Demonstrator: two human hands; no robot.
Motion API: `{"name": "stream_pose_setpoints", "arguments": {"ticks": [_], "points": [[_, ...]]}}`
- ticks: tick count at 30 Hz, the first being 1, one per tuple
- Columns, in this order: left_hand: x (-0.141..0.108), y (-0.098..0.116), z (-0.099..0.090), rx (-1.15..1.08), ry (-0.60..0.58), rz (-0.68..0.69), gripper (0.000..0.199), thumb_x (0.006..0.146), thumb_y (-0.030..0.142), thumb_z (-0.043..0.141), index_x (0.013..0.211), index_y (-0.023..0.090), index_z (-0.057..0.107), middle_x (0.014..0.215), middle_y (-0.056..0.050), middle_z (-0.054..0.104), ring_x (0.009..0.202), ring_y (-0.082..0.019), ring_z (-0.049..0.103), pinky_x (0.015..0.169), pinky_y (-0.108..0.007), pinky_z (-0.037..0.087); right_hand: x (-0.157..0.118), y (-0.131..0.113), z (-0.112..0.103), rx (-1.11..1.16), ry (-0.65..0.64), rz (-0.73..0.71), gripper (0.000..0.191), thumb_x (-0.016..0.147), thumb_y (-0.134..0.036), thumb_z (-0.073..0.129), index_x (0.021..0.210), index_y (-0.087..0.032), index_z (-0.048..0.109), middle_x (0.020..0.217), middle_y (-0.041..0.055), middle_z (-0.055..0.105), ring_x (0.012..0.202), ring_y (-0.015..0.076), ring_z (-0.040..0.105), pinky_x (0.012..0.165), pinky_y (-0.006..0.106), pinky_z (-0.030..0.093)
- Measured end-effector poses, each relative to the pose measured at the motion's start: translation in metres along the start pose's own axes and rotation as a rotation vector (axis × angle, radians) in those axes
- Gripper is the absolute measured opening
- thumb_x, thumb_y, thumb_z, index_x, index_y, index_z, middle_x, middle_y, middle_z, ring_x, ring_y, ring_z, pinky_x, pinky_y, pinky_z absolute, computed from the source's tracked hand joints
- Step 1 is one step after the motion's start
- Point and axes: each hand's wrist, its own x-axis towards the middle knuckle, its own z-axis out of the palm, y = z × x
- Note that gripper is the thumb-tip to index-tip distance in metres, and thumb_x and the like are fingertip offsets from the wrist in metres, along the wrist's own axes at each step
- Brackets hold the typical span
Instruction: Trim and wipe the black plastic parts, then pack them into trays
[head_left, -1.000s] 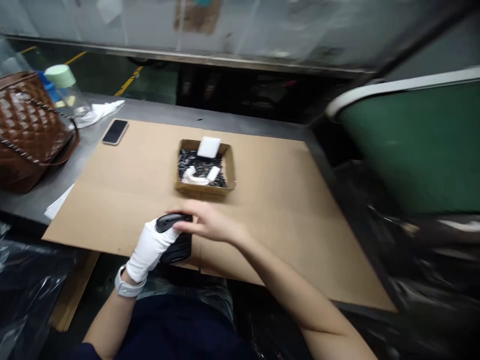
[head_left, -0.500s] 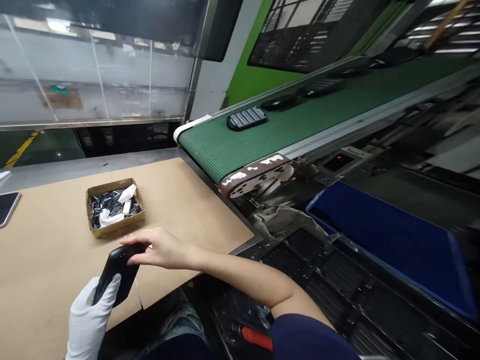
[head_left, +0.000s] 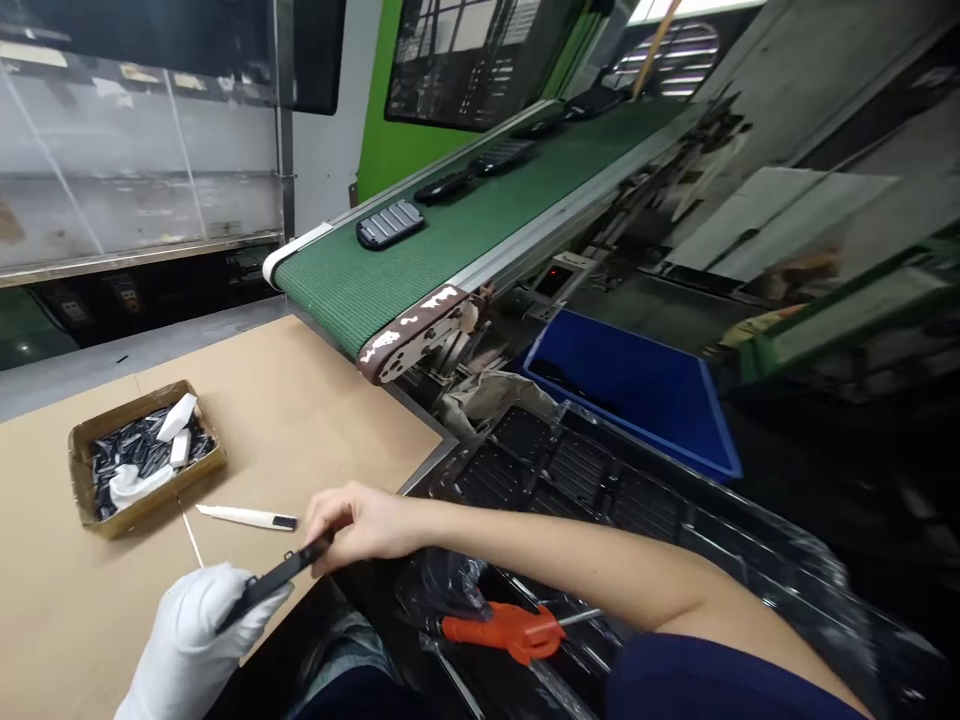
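Fingers (head_left: 324,515) of the bare right hand (head_left: 367,525) closed on one black casing (head_left: 274,578), white-gloved left hand (head_left: 191,645) holding its other end

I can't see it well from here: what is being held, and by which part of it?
A flat black casing, seen edge-on. The bare right hand pinches its upper end, and the white-gloved left hand holds its lower end.

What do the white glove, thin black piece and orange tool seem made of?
The white glove looks like soft matt fabric, creased at the fingers. The thin black piece looks like moulded plastic, smooth and dull, though that is hard to confirm. The orange tool looks like glossy plastic, with a thin shiny metal-looking nozzle.
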Motion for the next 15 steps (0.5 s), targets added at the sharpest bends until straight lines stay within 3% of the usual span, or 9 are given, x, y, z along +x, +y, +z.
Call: {"name": "stream_pose_setpoints", "arguments": {"ticks": [2,3,4,6,7,9,11,15], "points": [[0.014,0.002,0.010,-0.048,-0.031,0.055,0.023,0.088,0.031,0.052,0.070,0.019,0.058,0.054,0.002,0.056,0.045,-0.010,0.054,0.048,-0.020,0.044,-0.025,-0.008,-0.011,-0.092,0.088,-0.062,0.031,0.065,-0.042,0.076,0.080,-0.015,0.073,0.085,0.0035,0.064,0.076,0.0126,0.060,0.076,0.025,0.048],[0.017,0.001,0.014,-0.071,-0.036,0.041,0.016,0.088,0.032,0.053,0.084,0.019,0.062,0.067,-0.002,0.063,0.058,-0.012,0.061,0.057,-0.021,0.049,-0.039,-0.015,-0.020,-0.157,0.176,-0.086,0.027,0.070,-0.039,0.073,0.083,-0.016,0.073,0.088,0.0046,0.065,0.080,0.0140,0.061,0.079,0.026,0.048],[0.019,-0.002,0.018,-0.091,-0.025,-0.003,0.022,0.086,0.033,0.055,0.101,0.018,0.061,0.085,-0.006,0.067,0.074,-0.016,0.065,0.070,-0.024,0.052,-0.054,-0.022,-0.031,-0.237,0.303,-0.100,0.023,0.075,-0.036,0.068,0.088,-0.017,0.072,0.092,0.0054,0.066,0.084,0.0153,0.062,0.081,0.027,0.047],[0.014,-0.010,0.023,-0.132,0.025,-0.168,0.047,0.082,0.037,0.060,0.124,0.020,0.050,0.111,-0.012,0.062,0.098,-0.022,0.063,0.091,-0.035,0.049,-0.087,-0.036,-0.062,-0.427,0.680,-0.065,0.022,0.080,-0.034,0.062,0.094,-0.020,0.069,0.094,0.0053,0.068,0.088,0.0176,0.062,0.081,0.030,0.047],[0.009,-0.015,0.025,-0.172,0.051,-0.283,0.053,0.081,0.039,0.062,0.128,0.021,0.047,0.115,-0.012,0.061,0.102,-0.023,0.061,0.096,-0.039,0.046,-0.103,-0.040,-0.082,-0.515,0.909,-0.015,0.023,0.081,-0.036,0.060,0.096,-0.020,0.068,0.092,0.0049,0.068,0.085,0.0184,0.062,0.079,0.031,0.048],[-0.002,-0.024,0.026,-0.287,0.082,-0.544,0.057,0.080,0.040,0.061,0.131,0.022,0.044,0.113,-0.010,0.060,0.100,-0.023,0.061,0.098,-0.042,0.045,-0.135,-0.040,-0.126,-0.696,1.318,0.110,0.026,0.079,-0.039,0.060,0.096,-0.020,0.065,0.086,0.0047,0.067,0.078,0.0199,0.061,0.074,0.033,0.048],[-0.011,-0.028,0.026,-0.408,0.124,-0.774,0.059,0.081,0.044,0.059,0.133,0.022,0.044,0.110,-0.009,0.061,0.098,-0.022,0.062,0.099,-0.044,0.044,-0.162,-0.031,-0.170,-0.847,1.626,0.293,0.025,0.079,-0.035,0.059,0.098,-0.019,0.063,0.089,0.0058,0.066,0.082,0.0212,0.060,0.079,0.034,0.046],[-0.018,-0.027,0.023,-0.531,0.227,-0.985,0.063,0.077,0.049,0.062,0.131,0.022,0.046,0.110,-0.008,0.061,0.102,-0.023,0.060,0.103,-0.044,0.041,-0.185,-0.005,-0.233,-0.801,1.673,0.504,0.021,0.072,-0.022,0.063,0.091,-0.013,0.062,0.095,0.0159,0.065,0.092,0.0289,0.059,0.085,0.043,0.044]]}}
